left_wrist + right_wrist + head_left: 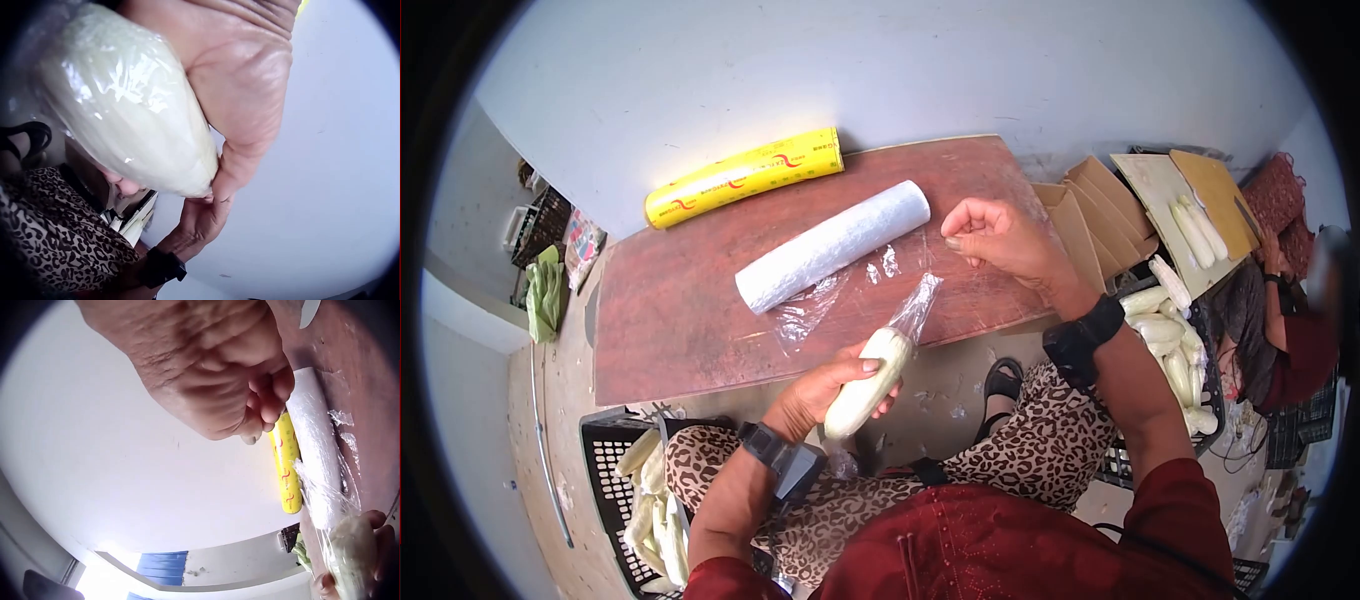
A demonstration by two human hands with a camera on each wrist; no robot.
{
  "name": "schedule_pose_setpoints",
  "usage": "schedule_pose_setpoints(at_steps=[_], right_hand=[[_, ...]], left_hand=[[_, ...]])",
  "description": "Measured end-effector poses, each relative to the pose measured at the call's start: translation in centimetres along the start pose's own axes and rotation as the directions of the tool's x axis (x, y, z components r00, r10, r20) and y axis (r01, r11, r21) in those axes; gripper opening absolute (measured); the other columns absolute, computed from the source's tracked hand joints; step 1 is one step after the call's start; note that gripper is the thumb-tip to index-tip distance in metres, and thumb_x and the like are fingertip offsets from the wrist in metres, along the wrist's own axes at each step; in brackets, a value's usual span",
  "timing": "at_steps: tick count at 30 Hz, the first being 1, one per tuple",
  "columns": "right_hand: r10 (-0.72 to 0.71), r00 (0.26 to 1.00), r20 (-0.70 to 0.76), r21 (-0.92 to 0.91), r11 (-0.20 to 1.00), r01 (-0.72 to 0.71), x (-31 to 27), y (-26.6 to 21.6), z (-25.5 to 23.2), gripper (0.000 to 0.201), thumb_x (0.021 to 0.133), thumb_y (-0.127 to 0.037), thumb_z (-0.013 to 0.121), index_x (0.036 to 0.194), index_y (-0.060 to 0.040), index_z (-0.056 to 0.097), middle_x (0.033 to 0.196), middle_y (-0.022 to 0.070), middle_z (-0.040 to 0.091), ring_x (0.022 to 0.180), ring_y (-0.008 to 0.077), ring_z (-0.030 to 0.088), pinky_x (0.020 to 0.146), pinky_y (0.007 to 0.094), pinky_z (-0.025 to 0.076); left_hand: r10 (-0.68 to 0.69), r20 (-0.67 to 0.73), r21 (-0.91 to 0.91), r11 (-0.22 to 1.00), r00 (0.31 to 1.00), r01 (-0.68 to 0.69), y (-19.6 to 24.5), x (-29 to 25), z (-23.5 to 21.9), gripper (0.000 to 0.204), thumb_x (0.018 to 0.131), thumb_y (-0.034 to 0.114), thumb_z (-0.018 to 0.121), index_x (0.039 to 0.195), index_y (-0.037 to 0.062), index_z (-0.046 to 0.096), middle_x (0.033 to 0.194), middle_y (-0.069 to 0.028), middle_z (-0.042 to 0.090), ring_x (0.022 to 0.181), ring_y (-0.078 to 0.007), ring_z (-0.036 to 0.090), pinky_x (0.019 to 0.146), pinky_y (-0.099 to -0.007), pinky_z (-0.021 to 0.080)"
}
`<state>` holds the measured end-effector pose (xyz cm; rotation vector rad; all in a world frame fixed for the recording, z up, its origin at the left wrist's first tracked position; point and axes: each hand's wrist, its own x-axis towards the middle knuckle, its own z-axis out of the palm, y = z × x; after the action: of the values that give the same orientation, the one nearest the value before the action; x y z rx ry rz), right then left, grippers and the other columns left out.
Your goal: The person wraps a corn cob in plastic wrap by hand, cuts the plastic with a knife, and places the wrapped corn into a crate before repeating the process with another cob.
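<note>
My left hand (825,395) grips a long pale green vegetable (865,385), thumb across its top and fingers beneath. Clear plastic film wraps the vegetable, and a loose film tail (920,305) sticks out past its far end. The left wrist view shows the shiny wrapped surface (125,106) close up against the palm. Over the right side of the table, my right hand (1005,240) hovers with its fingers curled in, thumb near the index finger; nothing shows between them. To its left lies a white roll of cling film (835,245), a crumpled loose sheet (810,305) spread at its near side.
A yellow printed roll (745,178) lies along the back of the reddish wooden table (670,340). Black crates of pale vegetables stand at left (605,480) and right (1215,385). Cardboard (1100,215) leans at the right edge. Another person (1300,330) sits farther right.
</note>
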<state>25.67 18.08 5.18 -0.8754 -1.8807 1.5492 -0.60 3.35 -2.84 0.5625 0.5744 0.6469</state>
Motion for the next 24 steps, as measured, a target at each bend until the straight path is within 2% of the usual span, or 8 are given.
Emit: schedule_pose_setpoints(at_steps=[2,5,8,11,14,17,20,24], right_hand=[[-0.147,0.981,0.124,-0.026,0.988,0.151,-0.8,-1.0,-0.2,0.037,0.086,-0.005,0.068,0.121,-0.0021,0.055,0.111,0.0056,0.056,0.081,0.0057,0.055,0.071,0.0204,0.05],[0.092,0.965,0.246,0.006,0.995,-0.097,-1.8,-3.0,0.9,0.065,0.083,-0.002,0.071,0.141,-0.0059,0.04,0.132,0.0093,0.045,0.09,0.0084,0.056,0.079,0.023,0.052],[0.087,0.947,0.311,0.136,0.981,-0.134,-1.5,-0.7,2.0,0.081,0.082,0.0,0.072,0.149,-0.0102,0.027,0.14,0.0116,0.036,0.092,0.0092,0.057,0.078,0.0235,0.052],[0.07,0.946,0.318,0.407,0.891,-0.203,-2.1,-0.8,4.3,0.062,0.086,-0.008,0.071,0.139,-0.0016,0.04,0.128,0.0129,0.049,0.084,0.0083,0.059,0.075,0.0228,0.051],[0.091,0.938,0.334,0.31,0.93,-0.2,-1.0,1.2,4.2,0.033,0.089,-0.01,0.068,0.118,0.0007,0.059,0.1,0.0066,0.062,0.075,0.0071,0.058,0.068,0.0216,0.049],[0.053,0.974,0.221,0.36,0.924,-0.132,-0.8,1.4,4.7,0.015,0.092,-0.014,0.066,0.096,0.0001,0.067,0.076,-0.0005,0.061,0.068,0.0058,0.055,0.061,0.0205,0.045],[0.046,0.977,0.207,0.286,0.952,-0.105,-0.5,1.7,4.4,0.018,0.093,-0.016,0.065,0.097,0.001,0.064,0.084,0.0015,0.06,0.071,0.0064,0.055,0.065,0.0202,0.046],[0.092,0.988,0.125,0.225,0.967,-0.119,-0.3,1.5,4.4,0.018,0.094,-0.018,0.064,0.094,-0.0001,0.064,0.078,0.0,0.059,0.067,0.005,0.051,0.061,0.0192,0.042]], left_hand=[[0.024,0.007,-0.033,0.999,1.0,-0.024,0.1,-0.2,-0.1,0.055,0.087,0.032,0.067,0.125,-0.0003,0.045,0.093,-0.0176,0.06,0.075,-0.0247,0.062,0.064,-0.0342,0.055],[0.032,0.023,-0.069,0.997,0.999,-0.03,0.3,-0.3,-0.1,0.057,0.087,0.034,0.066,0.127,-0.0014,0.045,0.094,-0.0178,0.06,0.073,-0.0246,0.061,0.063,-0.0331,0.053],[0.024,0.115,-0.111,0.994,0.993,-0.011,0.3,-0.1,0.1,0.047,0.088,0.031,0.065,0.121,0.0023,0.047,0.094,-0.0166,0.064,0.077,-0.0227,0.066,0.065,-0.0323,0.058],[0.023,0.134,-0.103,0.995,0.991,-0.01,0.1,0.0,0.5,0.049,0.087,0.032,0.065,0.121,0.0018,0.048,0.095,-0.017,0.064,0.077,-0.0228,0.066,0.065,-0.0324,0.058],[0.013,0.152,-0.125,0.992,0.988,0.006,-0.1,0.1,0.4,0.048,0.088,0.031,0.065,0.122,0.002,0.048,0.097,-0.0177,0.064,0.078,-0.0233,0.066,0.066,-0.0329,0.058],[0.032,0.114,-0.026,0.999,0.993,-0.029,0.0,0.3,0.6,0.069,0.088,0.045,0.063,0.135,-0.0013,0.041,0.099,-0.0196,0.061,0.075,-0.0263,0.062,0.065,-0.0333,0.053],[0.071,0.12,-0.092,0.994,0.99,-0.06,-0.2,0.3,0.7,0.056,0.094,0.048,0.054,0.126,0.0023,0.048,0.098,-0.0185,0.065,0.079,-0.0241,0.067,0.07,-0.0338,0.057],[0.093,0.095,-0.121,0.989,0.991,-0.081,0.0,0.6,1.0,0.059,0.097,0.054,0.046,0.126,0.003,0.049,0.099,-0.0187,0.065,0.079,-0.0237,0.067,0.07,-0.0341,0.057]])
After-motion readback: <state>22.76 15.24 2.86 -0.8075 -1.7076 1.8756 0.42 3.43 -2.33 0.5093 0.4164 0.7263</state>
